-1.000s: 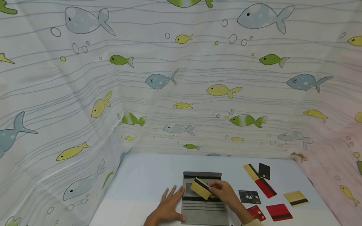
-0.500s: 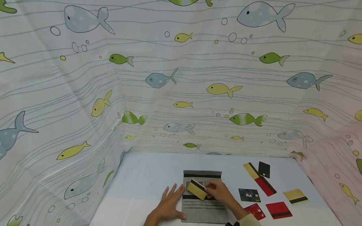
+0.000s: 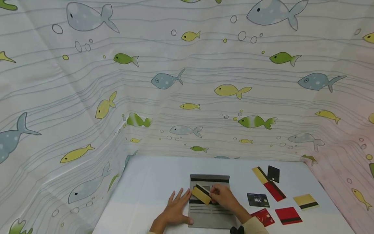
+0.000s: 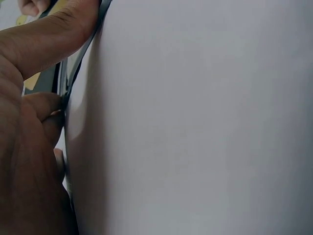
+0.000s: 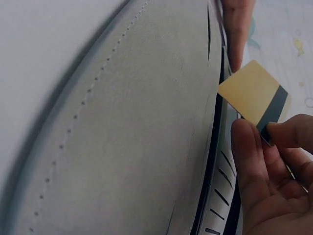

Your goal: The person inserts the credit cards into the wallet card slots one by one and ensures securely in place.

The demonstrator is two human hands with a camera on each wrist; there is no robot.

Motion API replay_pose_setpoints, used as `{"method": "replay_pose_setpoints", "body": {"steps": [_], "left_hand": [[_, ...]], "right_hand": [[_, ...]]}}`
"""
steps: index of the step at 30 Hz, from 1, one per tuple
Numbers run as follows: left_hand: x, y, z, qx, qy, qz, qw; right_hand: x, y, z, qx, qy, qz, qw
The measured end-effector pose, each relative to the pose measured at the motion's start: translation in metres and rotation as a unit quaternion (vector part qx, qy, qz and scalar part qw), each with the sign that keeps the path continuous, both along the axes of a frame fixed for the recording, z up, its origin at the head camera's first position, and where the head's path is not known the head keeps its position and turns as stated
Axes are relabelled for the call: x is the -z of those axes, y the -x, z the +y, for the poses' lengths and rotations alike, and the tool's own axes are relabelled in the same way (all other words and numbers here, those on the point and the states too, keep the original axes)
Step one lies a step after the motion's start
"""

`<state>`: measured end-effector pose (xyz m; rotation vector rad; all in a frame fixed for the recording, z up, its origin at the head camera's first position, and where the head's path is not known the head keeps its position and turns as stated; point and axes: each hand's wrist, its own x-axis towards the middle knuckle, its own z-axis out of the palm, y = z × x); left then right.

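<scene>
A grey wallet (image 3: 210, 222) lies unfolded on the white table, with dark bands across it and rows of card slots. My left hand (image 3: 175, 209) rests along its left edge with fingers spread and thumb at the lower corner. Above the slots, my right hand (image 3: 224, 197) pinches a gold bank card (image 3: 201, 194) by one end, between thumb and fingers. In the right wrist view the gold card (image 5: 250, 90) is tilted, its black stripe near the thumb. The wallet's stitched inner panel (image 5: 132, 122) fills much of that view. Whether the card touches the wallet cannot be told.
Several cards lie to the right: a black Vip card (image 3: 258, 200), a red patterned card (image 3: 264, 217), a striped red card (image 3: 288, 215), another gold card (image 3: 306, 201) and a black card (image 3: 273, 174) among them. Fish-printed cloth (image 3: 163, 100) surrounds the table (image 3: 140, 182).
My right hand has shifted slightly left over the wallet with the gold card, which has turned a little. My left hand stays at the wallet's left edge.
</scene>
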<state>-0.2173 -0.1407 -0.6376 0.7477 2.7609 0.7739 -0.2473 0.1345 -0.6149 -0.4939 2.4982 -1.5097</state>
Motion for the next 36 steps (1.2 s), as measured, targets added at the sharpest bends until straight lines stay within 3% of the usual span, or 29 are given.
{"method": "replay_pose_setpoints", "body": {"steps": [5, 10, 16, 23, 31, 36], "left_hand": [[0.003, 0.001, 0.002, 0.002, -0.010, 0.015, 0.9998], [0.005, 0.000, 0.003, -0.004, -0.008, 0.004, 1.0000], [0.002, 0.002, 0.004, -0.009, 0.011, 0.001, 0.9999], [0.000, 0.003, 0.001, 0.002, 0.018, 0.007, 0.9998], [0.003, 0.002, -0.001, 0.008, 0.007, 0.012, 0.9999], [0.001, 0.003, -0.001, 0.006, 0.013, 0.009, 0.9999]], "right_hand": [[-0.002, 0.001, 0.000, 0.000, 0.021, -0.012, 1.000], [0.001, 0.000, -0.001, -0.002, 0.044, -0.039, 0.998], [0.003, 0.002, -0.002, 0.011, 0.041, -0.040, 0.998], [0.004, 0.000, -0.007, 0.005, 0.075, -0.068, 0.995], [0.004, -0.007, -0.010, -0.007, 0.049, -0.080, 0.996], [0.002, -0.004, -0.005, -0.016, 0.018, -0.052, 0.998]]}}
